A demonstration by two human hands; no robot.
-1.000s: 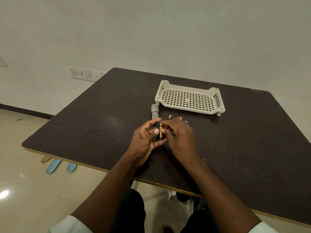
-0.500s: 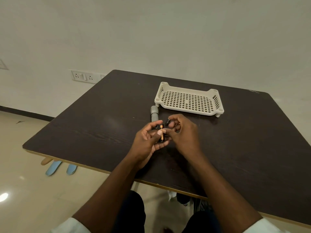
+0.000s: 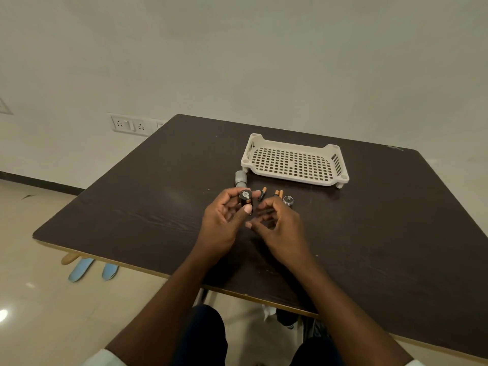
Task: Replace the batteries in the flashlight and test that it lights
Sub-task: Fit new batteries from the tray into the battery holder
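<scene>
1. Black plastic: the battery holder (image 3: 245,198) sits in my left hand (image 3: 224,223), pinched between thumb and fingertips, its metal contact end turned up toward me, held just above the table (image 3: 137,207).
2. A strip of orange shows on the holder beside my thumb, so at least one cell seems seated. How many slots are filled I cannot tell.
3. My right hand (image 3: 280,228) hangs just beside the holder, its grip loosely spread and holding nothing.
4. Loose on the table beyond my hands lie a battery (image 3: 263,192) and, right of it, a pair of batteries (image 3: 278,193) side by side. Whether these are old or fresh I cannot tell.
5. The grey flashlight (image 3: 240,178) lies near the corner of the cream tray (image 3: 340,178), with its tail cap (image 3: 288,200) off and resting right of the pair.
6. So I judge the torch opened and the holder out, with the cell swap under way.
7. Left, as I see it: finish loading the holder, slide it into the flashlight, screw the cap on, then switch it on to check it lights.
</scene>
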